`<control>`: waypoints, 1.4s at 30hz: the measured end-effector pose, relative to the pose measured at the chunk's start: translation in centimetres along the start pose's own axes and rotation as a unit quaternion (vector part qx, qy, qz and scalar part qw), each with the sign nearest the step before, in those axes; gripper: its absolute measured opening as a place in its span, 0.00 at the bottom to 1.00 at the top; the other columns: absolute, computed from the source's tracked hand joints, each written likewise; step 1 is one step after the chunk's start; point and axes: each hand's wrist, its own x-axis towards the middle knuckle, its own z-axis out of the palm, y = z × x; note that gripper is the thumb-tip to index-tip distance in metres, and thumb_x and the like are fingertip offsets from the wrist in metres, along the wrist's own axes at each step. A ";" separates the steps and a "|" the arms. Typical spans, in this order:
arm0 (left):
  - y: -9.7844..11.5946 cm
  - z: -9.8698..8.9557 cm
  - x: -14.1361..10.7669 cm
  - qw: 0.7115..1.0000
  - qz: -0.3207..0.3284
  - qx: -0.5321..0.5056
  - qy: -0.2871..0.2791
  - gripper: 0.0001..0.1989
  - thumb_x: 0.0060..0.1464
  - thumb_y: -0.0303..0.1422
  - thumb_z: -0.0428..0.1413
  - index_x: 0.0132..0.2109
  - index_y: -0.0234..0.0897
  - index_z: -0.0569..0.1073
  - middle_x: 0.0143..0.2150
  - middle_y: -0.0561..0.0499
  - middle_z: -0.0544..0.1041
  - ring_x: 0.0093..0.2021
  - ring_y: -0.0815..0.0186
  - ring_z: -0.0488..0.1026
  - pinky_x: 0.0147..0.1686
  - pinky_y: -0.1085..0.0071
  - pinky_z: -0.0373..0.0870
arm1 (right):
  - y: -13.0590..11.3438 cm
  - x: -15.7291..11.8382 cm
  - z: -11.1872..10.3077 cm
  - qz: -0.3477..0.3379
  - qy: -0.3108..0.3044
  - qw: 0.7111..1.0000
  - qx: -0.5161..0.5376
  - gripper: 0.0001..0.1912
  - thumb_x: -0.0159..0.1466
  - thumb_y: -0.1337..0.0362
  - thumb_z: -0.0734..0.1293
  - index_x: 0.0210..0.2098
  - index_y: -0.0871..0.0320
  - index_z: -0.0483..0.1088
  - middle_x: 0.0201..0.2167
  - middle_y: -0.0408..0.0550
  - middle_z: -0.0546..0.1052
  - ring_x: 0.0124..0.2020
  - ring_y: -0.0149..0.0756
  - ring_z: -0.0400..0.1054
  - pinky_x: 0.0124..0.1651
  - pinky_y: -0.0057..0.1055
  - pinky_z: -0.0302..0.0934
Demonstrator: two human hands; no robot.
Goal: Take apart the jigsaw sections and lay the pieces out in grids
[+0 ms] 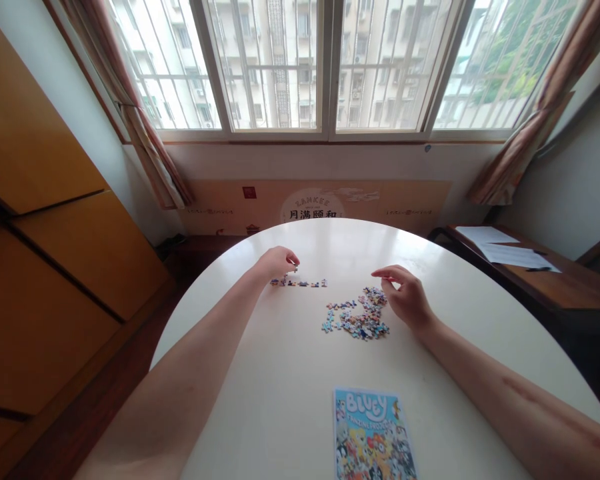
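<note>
While the left hand [279, 262] pinches a small puzzle piece [295, 269] between thumb and fingertips, the far rim of the round white surface [280, 360] curves past beyond it, with a strip of white between. The right hand [405, 293] is half curled, thumb and forefinger close together; whether a piece sits between them I cannot tell. To the right of that hand, the white top runs on to its curved right rim, and a broad stretch of it also lies between the two hands. Just below the left hand and reaching rightward from it is a short row of puzzle pieces [304, 284]; its left end is close to the wrist. The heap of puzzle pieces [365, 327] lies just to the left of the right hand and on its near side, so it fills the space next to the fingers; whether they touch is unclear. Smaller clusters trail from the heap toward the left hand. Nearer the body than either hand lies a "Bluey" picture sheet [373, 433], cut off by the bottom of the view. Past the rim, a dark side desk [575, 280] with papers [520, 256] stands right of the right hand, and an orange-brown cabinet [55, 280] left of the left hand.
</note>
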 end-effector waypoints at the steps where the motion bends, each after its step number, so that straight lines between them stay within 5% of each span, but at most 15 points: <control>1: -0.2 0.2 0.2 1.000 -0.003 0.007 0.001 0.13 0.47 0.28 0.59 0.41 0.41 0.82 0.39 0.52 0.82 0.35 0.65 0.77 0.34 0.74 0.72 | 0.0 0.0 0.0 -0.002 -0.001 1.000 -0.002 0.13 0.60 0.70 0.61 0.35 0.55 0.78 0.37 0.48 0.78 0.41 0.40 0.72 0.45 0.40 0.68; 12: -0.8 0.5 0.5 0.996 -0.030 0.075 0.042 0.09 0.48 0.35 0.63 0.40 0.47 0.83 0.47 0.50 0.81 0.54 0.52 0.72 0.54 0.61 0.67 | -0.2 0.0 0.0 -0.024 -0.010 0.999 -0.024 0.13 0.60 0.71 0.61 0.33 0.53 0.78 0.38 0.49 0.77 0.41 0.41 0.72 0.45 0.39 0.67; 21: -1.4 -1.1 -0.3 0.995 -0.024 0.075 0.054 0.12 0.54 0.35 0.59 0.44 0.48 0.82 0.48 0.50 0.80 0.53 0.56 0.71 0.52 0.66 0.68 | 0.0 -0.1 0.1 -0.030 -0.016 0.999 -0.026 0.13 0.60 0.71 0.62 0.32 0.53 0.78 0.38 0.48 0.77 0.41 0.41 0.72 0.45 0.39 0.67; 42: -0.3 0.5 -0.1 0.993 -0.010 0.110 0.028 0.07 0.49 0.36 0.62 0.37 0.48 0.83 0.43 0.48 0.80 0.56 0.51 0.67 0.54 0.60 0.66 | -0.4 0.0 0.1 -0.043 -0.045 0.997 -0.051 0.13 0.60 0.71 0.61 0.31 0.53 0.77 0.36 0.48 0.78 0.41 0.42 0.72 0.47 0.40 0.65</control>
